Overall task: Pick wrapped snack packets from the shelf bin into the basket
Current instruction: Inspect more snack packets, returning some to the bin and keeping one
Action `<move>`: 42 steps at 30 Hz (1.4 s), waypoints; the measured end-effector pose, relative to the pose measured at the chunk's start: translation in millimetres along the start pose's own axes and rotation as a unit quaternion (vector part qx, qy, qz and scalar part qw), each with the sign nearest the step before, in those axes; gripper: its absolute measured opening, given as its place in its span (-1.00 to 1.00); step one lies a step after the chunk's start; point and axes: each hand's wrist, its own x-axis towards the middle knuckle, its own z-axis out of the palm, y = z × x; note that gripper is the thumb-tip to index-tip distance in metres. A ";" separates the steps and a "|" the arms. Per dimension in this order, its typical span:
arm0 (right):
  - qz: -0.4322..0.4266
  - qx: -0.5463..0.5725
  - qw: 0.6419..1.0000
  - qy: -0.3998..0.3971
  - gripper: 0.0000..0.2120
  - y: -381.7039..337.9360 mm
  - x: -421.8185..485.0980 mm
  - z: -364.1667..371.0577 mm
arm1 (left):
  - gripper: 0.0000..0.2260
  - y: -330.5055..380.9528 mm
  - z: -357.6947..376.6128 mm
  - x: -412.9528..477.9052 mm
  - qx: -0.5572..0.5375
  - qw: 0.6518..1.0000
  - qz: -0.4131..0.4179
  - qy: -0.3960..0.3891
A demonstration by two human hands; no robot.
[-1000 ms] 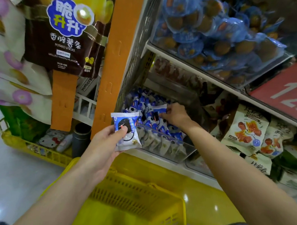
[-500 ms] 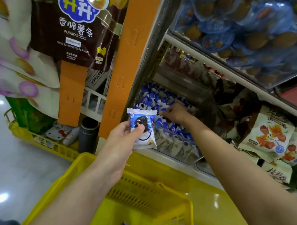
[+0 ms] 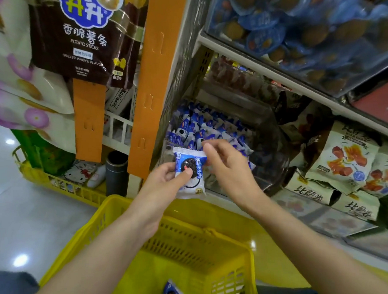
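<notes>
Now left hand (image 3: pixel 163 183) pinches upright packet (image 3: pixel 199 169) over basket (image 3: pixel 98 227) far rim; right hand (image 3: pixel 229 170) touches packet's right edge (grip unclear); basket directly below.

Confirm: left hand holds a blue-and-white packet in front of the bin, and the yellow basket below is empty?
Not empty. The head view shows a second packet already lying in the yellow basket, at the frame's bottom edge. The rest holds: the left hand holds a blue-and-white packet in front of the bin.
</notes>
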 end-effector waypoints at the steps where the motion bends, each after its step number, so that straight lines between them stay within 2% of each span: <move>1: 0.023 0.019 0.999 -0.019 -0.88 0.2 -12.5 1.8 | -0.78 -3.8 1.8 -1.1 0.012 1.000 0.000 -0.008; 4: 0.092 0.125 0.988 -0.016 -0.83 7.3 -32.0 0.0 | -0.79 -16.2 6.2 -3.7 0.055 0.998 0.008 -0.043; 7: 0.172 0.249 0.953 -0.024 -0.78 15.7 -40.0 -8.8 | -0.73 -23.4 9.7 -4.2 0.119 0.990 0.025 -0.072; 10: 0.177 0.245 0.953 -0.030 -0.83 25.0 -47.9 -11.9 | -0.73 -27.2 13.8 -4.3 0.141 0.986 0.056 -0.067; 13: 0.179 0.256 0.949 -0.036 -0.88 30.8 -57.3 -7.8 | -0.88 -31.4 17.9 -6.2 0.102 0.991 0.067 -0.054; 15: 0.172 0.256 0.950 -0.041 -0.91 34.3 -63.2 -3.3 | -0.89 -35.4 19.0 -7.9 0.102 0.992 0.068 -0.039; 17: 0.133 0.201 0.970 -0.036 -0.89 38.9 -68.3 -0.9 | -0.85 -39.3 19.1 -8.8 0.123 0.990 0.071 -0.021; 20: 0.033 0.047 0.998 -0.018 -0.94 42.6 -74.6 -1.6 | -0.84 -42.7 19.7 -9.9 0.146 0.987 0.068 -0.020; 24: -0.101 -0.141 0.985 -0.012 -0.90 44.0 -77.0 -5.2 | -0.85 -45.5 21.5 -10.6 0.141 0.989 0.045 -0.020; 26: -0.111 -0.154 0.982 -0.013 -0.90 44.0 -76.1 -6.5 | -0.85 -46.2 22.1 -10.5 0.135 0.990 0.035 -0.022; 28: -0.077 -0.104 0.992 0.005 -0.92 43.9 -74.3 -7.6 | -0.88 -45.7 21.7 -10.1 0.120 0.992 0.016 -0.043; 31: 0.036 0.043 0.997 0.047 -0.90 43.2 -67.7 -11.0 | -0.81 -44.7 20.6 -8.7 0.133 0.989 -0.022 -0.062; 34: 0.138 0.193 0.969 0.072 -0.87 43.4 -61.1 -16.1 | -0.72 -42.2 19.3 -6.2 0.097 0.994 -0.018 -0.048; 37: 0.202 0.321 0.924 0.054 -0.95 43.3 -60.1 -19.8 | -0.76 -37.9 14.5 -3.8 0.054 0.998 0.019 -0.021; 39: 0.222 0.312 0.924 0.014 -0.92 44.1 -61.8 -19.7 | -0.83 -37.9 10.9 -0.8 0.043 0.998 0.042 0.016; 42: 0.222 0.229 0.942 -0.102 -0.82 45.1 -66.3 -15.8 | -0.90 -39.4 8.6 1.8 0.029 0.995 0.069 0.060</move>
